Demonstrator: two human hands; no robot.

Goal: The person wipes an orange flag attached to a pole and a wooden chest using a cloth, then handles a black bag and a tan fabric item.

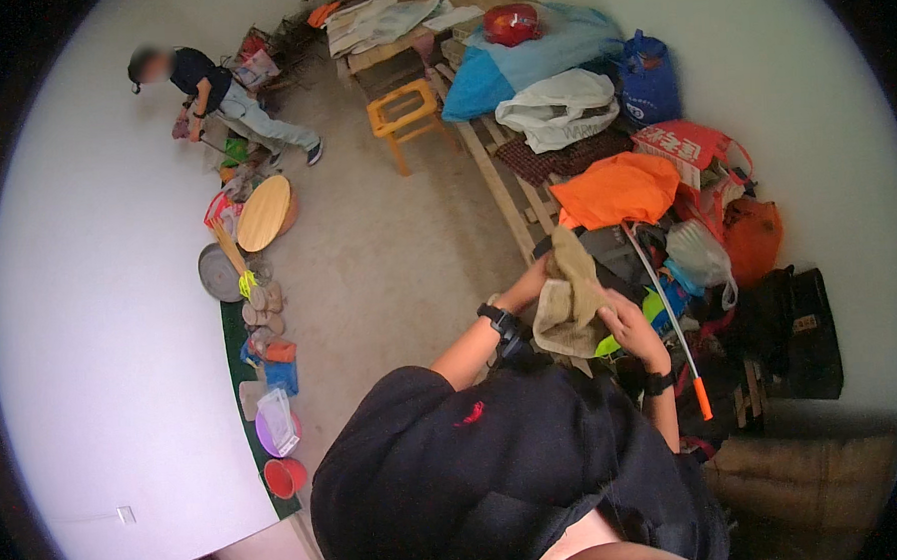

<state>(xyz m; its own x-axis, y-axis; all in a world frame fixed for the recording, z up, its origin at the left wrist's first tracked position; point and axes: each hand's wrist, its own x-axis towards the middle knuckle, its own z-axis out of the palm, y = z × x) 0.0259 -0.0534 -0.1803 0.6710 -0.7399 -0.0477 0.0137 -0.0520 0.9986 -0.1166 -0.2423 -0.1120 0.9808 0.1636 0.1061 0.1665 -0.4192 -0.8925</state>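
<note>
A tan cloth item [570, 305] with a paler folded edge is held in front of my chest, above a crowded slatted wooden frame. My left hand [540, 270] grips its far left side, with the fingers mostly hidden behind the cloth. On the right edge, my right hand [629, 323] pinches it between thumb and fingers. Just beyond the cloth lies an orange fabric piece [617, 188]. A metal rod with an orange end [668, 319] slants past my right hand. Dark and yellow-green items [652, 308] lie beneath the hands.
Wooden slats [493, 180] carry a white plastic bag [561, 110], a blue bag [649, 83] and a red helmet [511, 25]. A yellow stool [403, 109] stands on the concrete floor. Household items, including a round wooden board [264, 213], line the left wall, where another person [223, 95] bends.
</note>
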